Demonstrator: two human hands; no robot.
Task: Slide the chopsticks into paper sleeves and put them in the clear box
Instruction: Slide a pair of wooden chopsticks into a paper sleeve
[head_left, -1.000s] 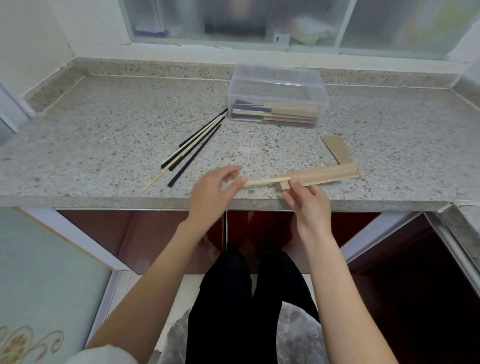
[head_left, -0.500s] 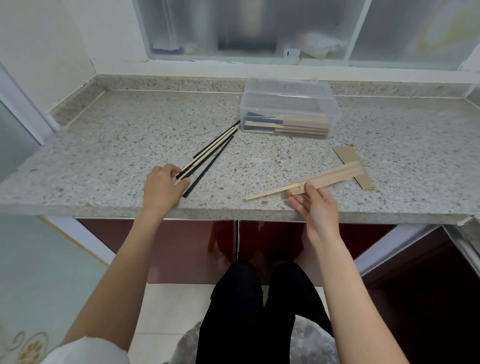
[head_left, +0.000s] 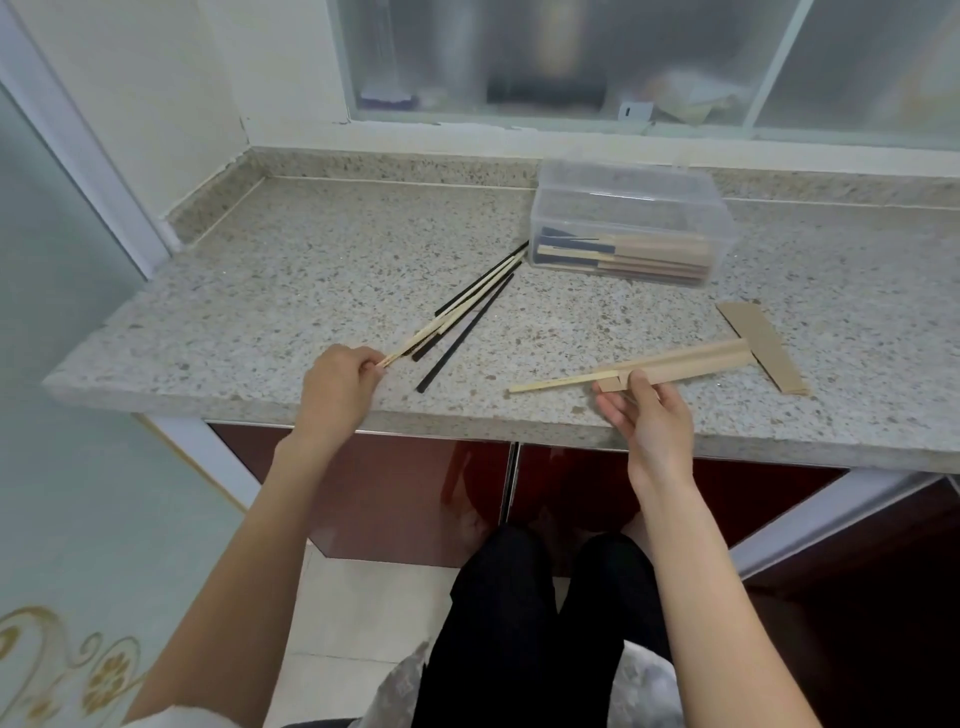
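Several loose chopsticks (head_left: 470, 306), pale and black, lie in a bundle on the granite counter (head_left: 291, 270) left of the clear box (head_left: 631, 208). My left hand (head_left: 340, 387) pinches the near end of a pale chopstick from that bundle. My right hand (head_left: 649, 415) pinches the open end of a brown paper sleeve (head_left: 691, 358) near the counter's front edge. One pale chopstick (head_left: 550, 384) sticks out of that sleeve to the left. The clear box holds several sleeved chopsticks.
A flat brown paper sleeve (head_left: 761, 353) lies on the counter under the far end of the held sleeve. A frosted window (head_left: 571, 57) runs behind the counter. Dark red cabinet doors (head_left: 415, 499) are below the front edge, with my legs in front.
My left hand left the half-sleeved chopstick, moved left to the loose bundle and took hold of a pale chopstick's end. My right hand kept hold of the sleeve.
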